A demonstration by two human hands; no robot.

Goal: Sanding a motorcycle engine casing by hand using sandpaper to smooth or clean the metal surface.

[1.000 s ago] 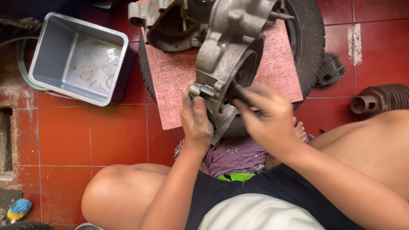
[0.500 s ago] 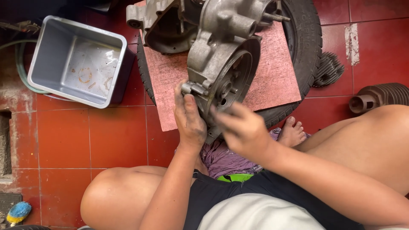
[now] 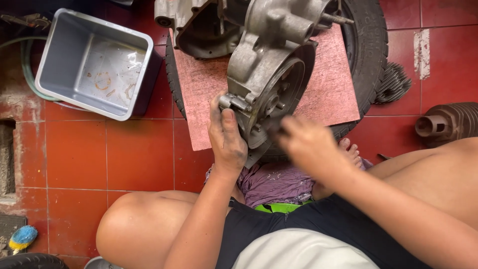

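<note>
A grey metal engine casing [image 3: 269, 55] stands tilted on a pink board [image 3: 328, 84] that lies across a black tyre [image 3: 368, 45]. My left hand [image 3: 226, 139], smeared with grease, grips the casing's lower left edge next to a small protruding fitting. My right hand [image 3: 308, 144] is blurred with motion just below and right of the casing's round opening, its fingertips against the rim. Whether it holds anything is hidden by the blur. A purple cloth [image 3: 276, 182] lies bunched under both hands, between my bare legs.
An empty grey plastic tub [image 3: 94, 62] sits on the red floor tiles at upper left, a green hose [image 3: 25, 65] curving behind it. A finned cylinder [image 3: 448, 122] lies at right, another finned part [image 3: 393, 82] beside the tyre. A blue-yellow brush [image 3: 22, 238] lies at lower left.
My right hand has slid down from the face of the round opening to its lower rim. My left hand keeps its grip on the casing's edge.
</note>
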